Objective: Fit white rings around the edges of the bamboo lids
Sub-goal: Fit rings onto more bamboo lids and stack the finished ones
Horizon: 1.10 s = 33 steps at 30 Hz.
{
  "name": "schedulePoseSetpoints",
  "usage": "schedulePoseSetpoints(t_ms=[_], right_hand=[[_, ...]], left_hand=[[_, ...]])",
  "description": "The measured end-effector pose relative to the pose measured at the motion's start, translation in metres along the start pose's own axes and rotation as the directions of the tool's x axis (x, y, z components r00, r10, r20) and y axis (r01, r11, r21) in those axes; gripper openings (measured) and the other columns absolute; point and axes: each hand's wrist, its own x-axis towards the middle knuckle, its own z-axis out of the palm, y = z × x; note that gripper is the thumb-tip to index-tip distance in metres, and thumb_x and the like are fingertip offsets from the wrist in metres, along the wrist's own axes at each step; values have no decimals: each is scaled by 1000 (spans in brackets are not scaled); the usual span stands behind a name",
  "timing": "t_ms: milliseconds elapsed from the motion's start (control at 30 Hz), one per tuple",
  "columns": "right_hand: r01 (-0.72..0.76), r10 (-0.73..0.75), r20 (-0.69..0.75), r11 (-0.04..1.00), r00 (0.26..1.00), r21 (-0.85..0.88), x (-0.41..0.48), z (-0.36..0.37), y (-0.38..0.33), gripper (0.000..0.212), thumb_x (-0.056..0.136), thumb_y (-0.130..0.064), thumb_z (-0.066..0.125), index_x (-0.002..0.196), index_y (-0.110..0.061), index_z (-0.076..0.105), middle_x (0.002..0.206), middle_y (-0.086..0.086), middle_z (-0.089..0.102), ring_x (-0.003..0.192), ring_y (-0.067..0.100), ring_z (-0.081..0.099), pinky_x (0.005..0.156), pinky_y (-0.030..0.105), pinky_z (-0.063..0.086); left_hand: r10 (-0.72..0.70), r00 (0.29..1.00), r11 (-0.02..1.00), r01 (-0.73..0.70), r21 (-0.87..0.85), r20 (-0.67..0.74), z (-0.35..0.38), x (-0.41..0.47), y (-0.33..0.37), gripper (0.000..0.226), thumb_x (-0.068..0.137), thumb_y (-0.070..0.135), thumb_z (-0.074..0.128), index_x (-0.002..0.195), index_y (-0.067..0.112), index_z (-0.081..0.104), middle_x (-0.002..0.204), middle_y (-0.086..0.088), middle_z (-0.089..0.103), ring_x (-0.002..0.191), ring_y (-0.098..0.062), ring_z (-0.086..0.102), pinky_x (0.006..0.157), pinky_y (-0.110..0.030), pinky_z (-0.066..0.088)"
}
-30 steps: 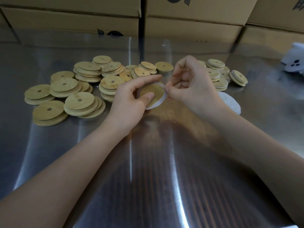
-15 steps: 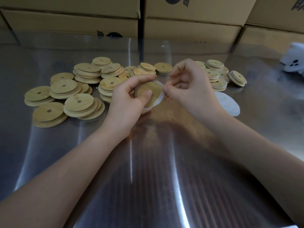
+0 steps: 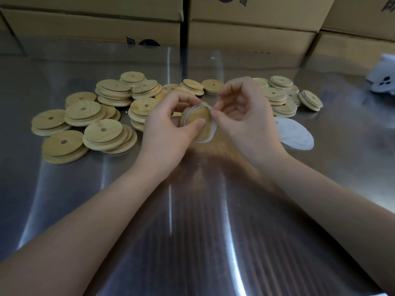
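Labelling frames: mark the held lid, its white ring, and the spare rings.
held lid (image 3: 199, 113), head view, bare wooden face.
white ring (image 3: 212, 135), head view, lower right arc.
spare rings (image 3: 296, 134), head view, top of pile.

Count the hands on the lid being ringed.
2: the left hand grips the round bamboo lid from the left; the right hand pinches the thin white ring at its right edge.

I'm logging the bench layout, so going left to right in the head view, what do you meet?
Bare lids → left hand → held lid → right hand → ring stack → white object.
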Motion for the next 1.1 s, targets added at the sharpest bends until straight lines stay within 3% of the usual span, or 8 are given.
schedulePoseSetpoints(t_ms=[133, 300, 433, 500, 700, 933, 1100], right_hand=[[-5, 5, -27, 1000, 1000, -2, 2, -1, -1, 40, 78, 0, 69, 90, -31, 47, 74, -5, 63, 74, 17, 65, 69, 29, 51], [-184, 180, 39, 969, 983, 162, 7, -8, -1, 41, 76, 2, 73, 93, -21, 44, 72, 10, 71, 70, 31, 69, 72, 46, 60], [-296, 270, 126, 908, 955, 297, 12, -15, -1, 43, 77, 9, 71, 95, -17, 42, 69, 10, 72, 63, 21, 70, 60, 29, 56], [-324, 286, 164, 895, 944, 306, 14, -17, 0, 43, 77, 9, 72, 96, -16, 42, 68, 9, 72, 61, 20, 69, 59, 27, 55], [-323, 259, 263, 914, 930, 243, 20, -25, 1, 42, 77, 5, 73, 97, -16, 42, 69, 8, 72, 62, 19, 69, 61, 29, 56], [-268, 230, 205, 946, 951, 184, 13, -18, 1, 35, 81, 6, 71, 98, -14, 48, 67, 3, 70, 65, 18, 67, 62, 28, 56], [-190, 178, 116, 977, 977, 97, 7, -10, 0, 37, 79, 3, 71, 95, -23, 49, 71, 3, 68, 65, 20, 63, 69, 37, 57]], left_hand=[[7, 1000, 1000, -7, 5, -4, 0, 1, 1, 37, 79, -6, 73, 90, 28, 62, 93, 13, 65, 94, -5, 66, 81, -26, 57], [3, 1000, 1000, -3, 0, 1, -4, 4, 0, 42, 78, -8, 71, 89, 31, 65, 89, 23, 69, 94, 0, 67, 81, -23, 56], [2, 1000, 1000, -3, 17, 28, -5, 6, -1, 41, 80, -7, 70, 93, 32, 68, 93, 22, 69, 97, 1, 66, 85, -22, 55], [-9, 999, 1000, 9, 5, 36, -6, 6, -1, 42, 80, -7, 70, 94, 33, 68, 95, 20, 70, 98, -1, 67, 86, -22, 55], [-120, 991, 983, 128, -133, 61, -4, 4, -1, 43, 84, -9, 65, 97, 32, 71, 100, 13, 72, 98, -5, 68, 82, -22, 55], [-196, 977, 957, 209, -201, 83, -4, 2, -1, 35, 85, -6, 64, 100, 25, 73, 111, -3, 71, 110, -21, 65, 95, -48, 54], [-170, 984, 967, 177, -184, 56, -4, 1, -3, 29, 83, -2, 70, 95, 24, 71, 105, -1, 72, 100, -15, 69, 86, -33, 56]])
